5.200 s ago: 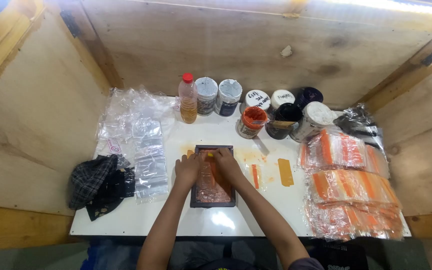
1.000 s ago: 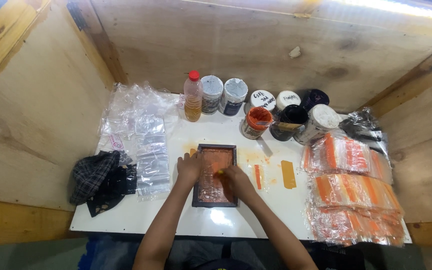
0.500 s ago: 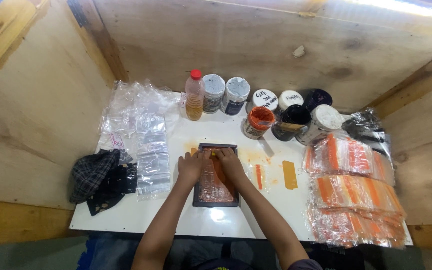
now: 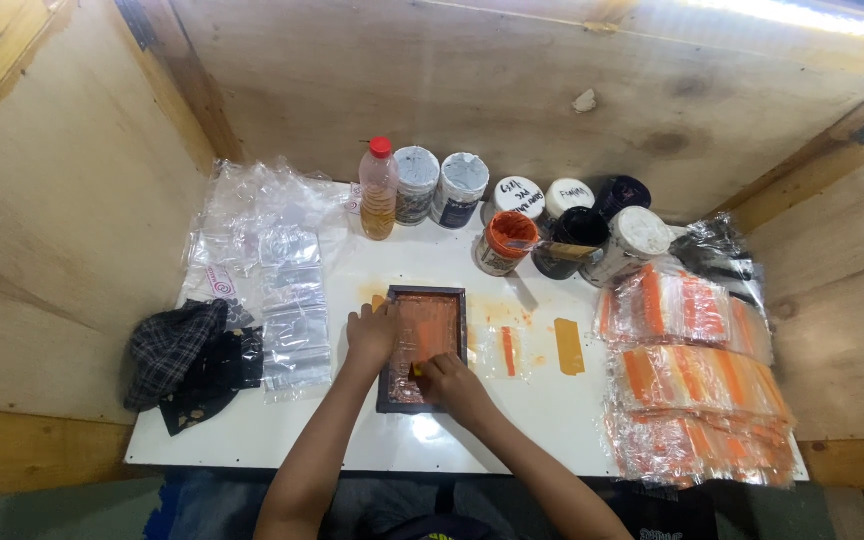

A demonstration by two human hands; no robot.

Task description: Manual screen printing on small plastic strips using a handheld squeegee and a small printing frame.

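A dark-framed printing screen point(image 4: 432, 312) smeared with orange ink lies flat on the white table point(image 4: 512, 425). My left hand point(image 4: 372, 335) presses on the frame's left edge. My right hand point(image 4: 449, 380) is at the frame's near end, closed on a small yellow squeegee point(image 4: 415, 371) that rests on the mesh. A clear bag with an orange stripe point(image 4: 505, 350) lies just right of the frame. Beside that bag is a flat orange strip point(image 4: 569, 346).
An open tub of orange ink point(image 4: 505, 240), several lidded tubs and a bottle of amber liquid point(image 4: 378, 190) line the back. Clear bags point(image 4: 292, 300) lie left and orange-printed bags point(image 4: 697, 390) are stacked right. A checked cloth point(image 4: 187, 360) lies at the left edge. Wooden walls surround the table.
Over the last half second my right hand has drawn the squeegee from the middle of the screen to its near end. My left hand stays on the frame.
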